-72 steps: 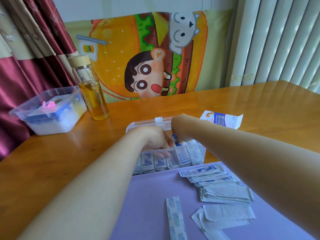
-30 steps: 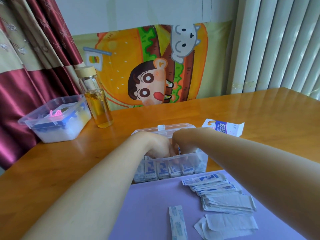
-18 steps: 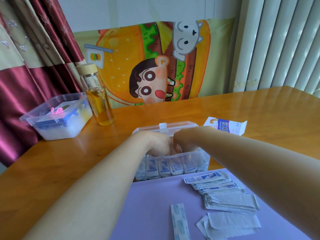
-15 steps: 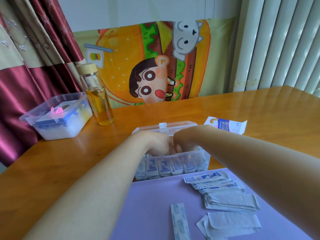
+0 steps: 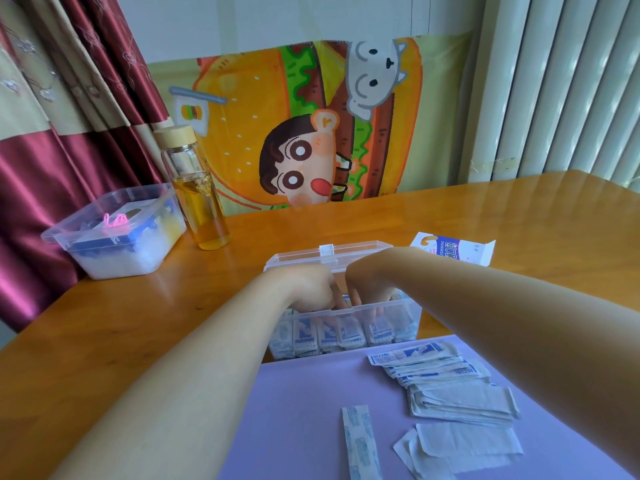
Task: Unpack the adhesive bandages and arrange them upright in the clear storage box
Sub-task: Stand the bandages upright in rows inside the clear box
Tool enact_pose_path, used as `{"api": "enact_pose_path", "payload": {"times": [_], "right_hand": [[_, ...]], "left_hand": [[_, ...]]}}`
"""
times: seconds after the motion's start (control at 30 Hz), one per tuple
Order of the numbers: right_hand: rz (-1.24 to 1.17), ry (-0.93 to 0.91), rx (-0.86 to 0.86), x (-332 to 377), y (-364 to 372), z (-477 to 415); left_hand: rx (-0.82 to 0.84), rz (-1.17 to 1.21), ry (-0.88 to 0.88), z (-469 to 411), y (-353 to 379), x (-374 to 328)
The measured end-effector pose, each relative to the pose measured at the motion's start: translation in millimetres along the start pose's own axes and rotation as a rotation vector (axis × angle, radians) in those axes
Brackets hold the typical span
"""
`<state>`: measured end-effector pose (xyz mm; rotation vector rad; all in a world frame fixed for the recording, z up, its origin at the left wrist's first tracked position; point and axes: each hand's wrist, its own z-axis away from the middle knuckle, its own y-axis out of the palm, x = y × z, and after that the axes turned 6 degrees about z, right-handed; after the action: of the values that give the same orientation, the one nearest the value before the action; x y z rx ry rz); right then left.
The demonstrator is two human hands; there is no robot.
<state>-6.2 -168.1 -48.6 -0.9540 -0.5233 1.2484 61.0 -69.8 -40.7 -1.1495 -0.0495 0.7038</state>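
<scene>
Two hands, down inside the clear storage box [image 5: 417, 323]. Left hand [image 5: 308, 289] and right hand [image 5: 369, 287] side by side, almost touching, fingers bent over the near wall and dipped in among the bandages [image 5: 346, 336]. Cannot tell whether holding one or only pushing, with the fingertips blurry behind the plastic.

Looks like the tidy-up step: nudging the row to stand it up straight. Already a full row on end along the near wall, blue print facing out. Lid tipped open at the back.

Just in front of the box, on the purple mat [image 5: 304, 403], a big loose pile [image 5: 446, 382] lying flat, plus a single strip [image 5: 360, 441] alone, nearer. So only partway done, at a guess.

Next, most likely: lift out, reach to the pile, take a few, slide them in on end. Calls for a soft pinch and a gap held open, to stop the row flopping over.

Farther off on the bench [image 5: 138, 323]: an opened paper carton [image 5: 453, 252], a glass bottle [image 5: 201, 199] of yellow drink, another plastic tub [image 5: 114, 237].
</scene>
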Motion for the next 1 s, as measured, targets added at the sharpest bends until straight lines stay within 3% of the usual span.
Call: {"api": "enact_pose_path", "payload": {"times": [0.3, 0.53, 0.73, 1.0], "right_hand": [[-0.146, -0.033, -0.098, -10.9, -6.1, 14.3], [0.244, 0.058, -0.175, -9.5, -5.9, 24.1], [0.426, 0.059, -0.183, -8.5, -3.3, 33.0], [0.411, 0.108, -0.101, -8.6, -2.5, 35.1]], "left_hand": [[-0.002, 0.112, -0.012, -3.8, -1.4, -1.4], [0.023, 0.211, -0.020, 1.2, -2.0, -9.5], [0.040, 0.100, 0.005, -0.2, 1.3, -12.7], [0.019, 0.077, 0.003, -5.8, 2.9, -10.5]]}}
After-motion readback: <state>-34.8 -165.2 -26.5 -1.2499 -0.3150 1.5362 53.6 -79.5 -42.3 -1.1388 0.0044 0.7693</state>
